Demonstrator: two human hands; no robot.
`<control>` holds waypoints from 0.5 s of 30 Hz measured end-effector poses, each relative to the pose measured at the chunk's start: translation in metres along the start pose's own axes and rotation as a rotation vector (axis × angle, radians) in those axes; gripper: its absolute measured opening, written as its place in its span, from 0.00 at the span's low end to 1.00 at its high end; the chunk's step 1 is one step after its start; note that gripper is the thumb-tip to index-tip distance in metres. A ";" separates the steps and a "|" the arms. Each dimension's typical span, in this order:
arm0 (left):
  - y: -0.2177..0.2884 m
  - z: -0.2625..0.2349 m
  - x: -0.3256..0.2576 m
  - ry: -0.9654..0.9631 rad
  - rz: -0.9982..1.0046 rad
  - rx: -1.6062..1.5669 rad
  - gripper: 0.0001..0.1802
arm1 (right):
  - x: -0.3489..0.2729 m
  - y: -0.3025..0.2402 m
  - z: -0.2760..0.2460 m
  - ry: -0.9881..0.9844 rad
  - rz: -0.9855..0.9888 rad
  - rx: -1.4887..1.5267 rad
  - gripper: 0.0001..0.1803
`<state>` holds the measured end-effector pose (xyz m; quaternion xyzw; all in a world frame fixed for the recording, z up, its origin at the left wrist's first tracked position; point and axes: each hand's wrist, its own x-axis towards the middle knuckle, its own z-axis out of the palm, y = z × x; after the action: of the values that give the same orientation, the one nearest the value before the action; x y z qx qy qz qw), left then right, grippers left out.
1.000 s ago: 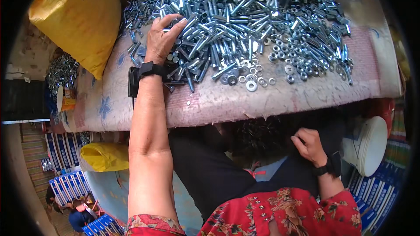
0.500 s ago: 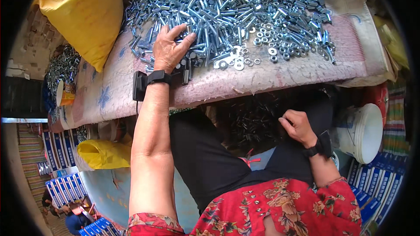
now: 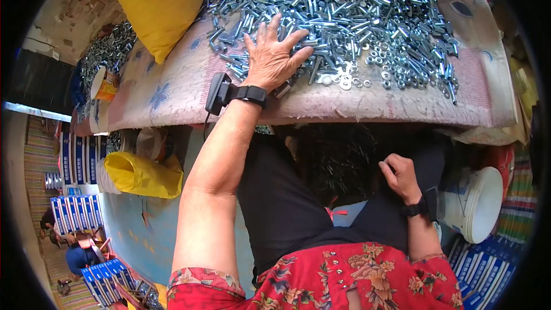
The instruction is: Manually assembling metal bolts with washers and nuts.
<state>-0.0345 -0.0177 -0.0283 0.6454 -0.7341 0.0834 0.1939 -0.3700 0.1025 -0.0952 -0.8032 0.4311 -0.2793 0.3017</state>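
Note:
My left hand (image 3: 274, 57) lies spread at the near left of a broad heap of shiny metal sleeves and bolts (image 3: 327, 11). Its fingers are stretched apart over the pieces, and none is gripped. Just right of it, loose washers (image 3: 346, 77) and nuts (image 3: 379, 57) are scattered at the heap's near edge. Lower down, my right hand (image 3: 400, 178) is held over my right thigh with the fingers curled in, and nothing shows in them. Both wrists carry black straps, the left one with a small black box and a cord.
A patterned cloth (image 3: 172, 100) covers the worktop. A yellow sack (image 3: 158, 6) stands at the far left, near a small tub (image 3: 104, 83). Below are a yellow bag (image 3: 143, 175), a white bucket (image 3: 482, 204), blue-and-white boxes (image 3: 77, 212) and dark metal pieces under the worktop.
The view has shifted, so the scene sits further right. My left hand has spread its fingers wider and flattened on the heap. My right hand remains curled over the thigh.

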 end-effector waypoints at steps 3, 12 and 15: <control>-0.009 0.000 0.015 0.174 -0.018 -0.053 0.28 | 0.000 0.000 0.001 -0.002 0.015 0.001 0.10; -0.179 0.015 0.048 0.109 -0.488 0.259 0.29 | 0.005 -0.002 -0.004 -0.054 0.068 0.017 0.09; -0.211 0.026 0.047 -0.062 -0.519 -0.515 0.28 | 0.007 0.000 -0.006 -0.048 0.049 0.019 0.09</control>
<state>0.1632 -0.1029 -0.0600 0.7425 -0.5484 -0.1757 0.3422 -0.3710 0.0949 -0.0902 -0.7958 0.4408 -0.2565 0.3265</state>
